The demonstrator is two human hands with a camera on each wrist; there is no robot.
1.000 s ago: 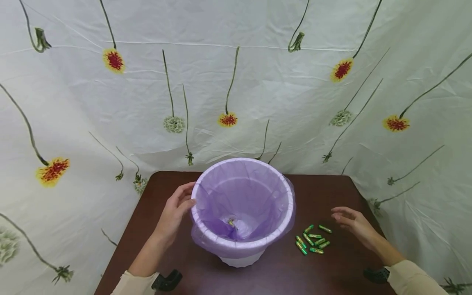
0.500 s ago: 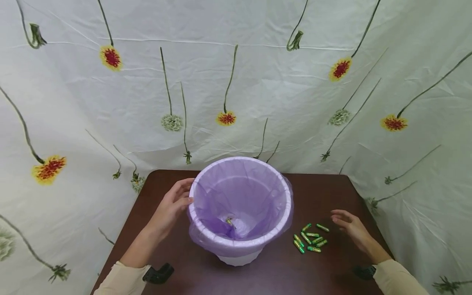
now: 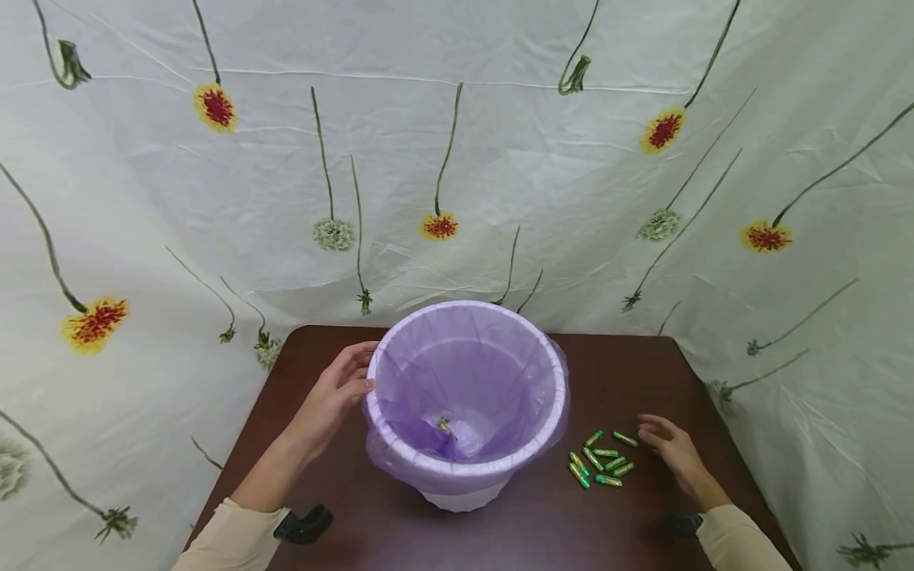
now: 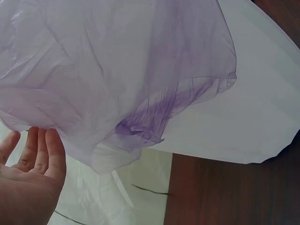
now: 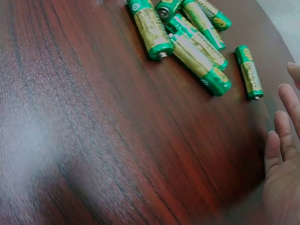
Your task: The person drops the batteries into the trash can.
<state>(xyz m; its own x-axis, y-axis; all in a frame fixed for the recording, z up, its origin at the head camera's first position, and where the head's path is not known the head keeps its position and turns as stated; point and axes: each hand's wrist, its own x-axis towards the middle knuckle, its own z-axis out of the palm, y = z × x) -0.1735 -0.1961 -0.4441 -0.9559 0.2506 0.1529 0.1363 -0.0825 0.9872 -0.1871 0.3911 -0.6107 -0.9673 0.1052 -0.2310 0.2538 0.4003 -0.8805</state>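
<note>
A white bin (image 3: 464, 501) stands mid-table, lined with a translucent purple bag (image 3: 471, 365) folded over its rim. My left hand (image 3: 324, 408) rests its fingertips against the left side of that rim; in the left wrist view the fingers (image 4: 55, 154) are lightly bent at the bag's edge. Several green-and-gold batteries (image 3: 614, 464) lie loosely grouped right of the bin. My right hand (image 3: 674, 452) holds nothing, its fingers relaxed just right of the nearest single battery (image 5: 250, 72). At the bottom of the bin is a small yellow-green item (image 3: 444, 427), partly veiled by the bag.
The dark brown wooden table (image 3: 593, 373) has rounded far corners. Behind and beside it hangs a white cloth (image 3: 535, 159) printed with flowers. A black wrist device (image 3: 303, 525) sticks out from the left sleeve.
My right hand has moved slightly down and left in the head view, closer to the batteries. The left hand stays at the rim, and bin and batteries keep their places.
</note>
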